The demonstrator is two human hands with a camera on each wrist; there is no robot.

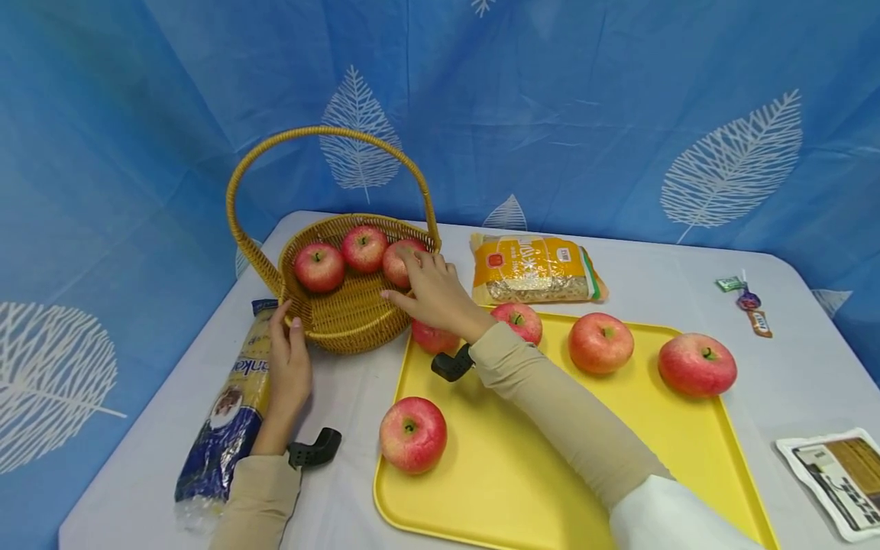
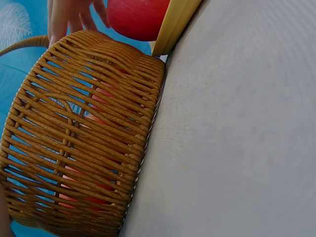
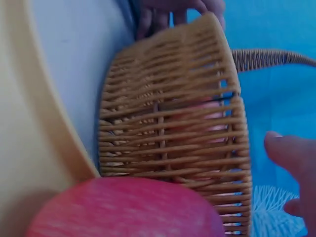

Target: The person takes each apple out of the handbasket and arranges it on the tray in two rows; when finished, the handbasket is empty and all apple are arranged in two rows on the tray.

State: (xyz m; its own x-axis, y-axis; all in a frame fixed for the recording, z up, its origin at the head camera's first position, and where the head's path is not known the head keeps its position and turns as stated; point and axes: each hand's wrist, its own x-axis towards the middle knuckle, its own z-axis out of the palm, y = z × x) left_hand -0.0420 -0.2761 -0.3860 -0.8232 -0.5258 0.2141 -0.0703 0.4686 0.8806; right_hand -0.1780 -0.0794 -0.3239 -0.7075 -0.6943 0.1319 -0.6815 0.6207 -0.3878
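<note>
A wicker basket (image 1: 357, 336) with a tall arched handle stands at the back left, with three red apples inside. My right hand (image 1: 440, 294) is over its right rim, fingertips at the rightmost apple (image 1: 399, 263) and thumb apart from it. The other two apples, a left one (image 1: 319, 267) and a middle one (image 1: 365, 248), sit beside it. My left hand (image 1: 290, 367) rests its fairly straight fingers against the basket's front left side. In the left wrist view, the wicker wall (image 2: 84, 133) hides most of the fruit. An apple (image 3: 128, 210) outside the basket looms close in the right wrist view.
A yellow tray (image 1: 509, 473) with several apples lies right of the basket, partly under my right forearm. A blue-and-gold packet (image 1: 230, 416) lies by my left arm. Behind the tray is an orange grain bag (image 1: 536, 267). Candies (image 1: 748, 299) and a white-edged package (image 1: 835, 477) lie far right.
</note>
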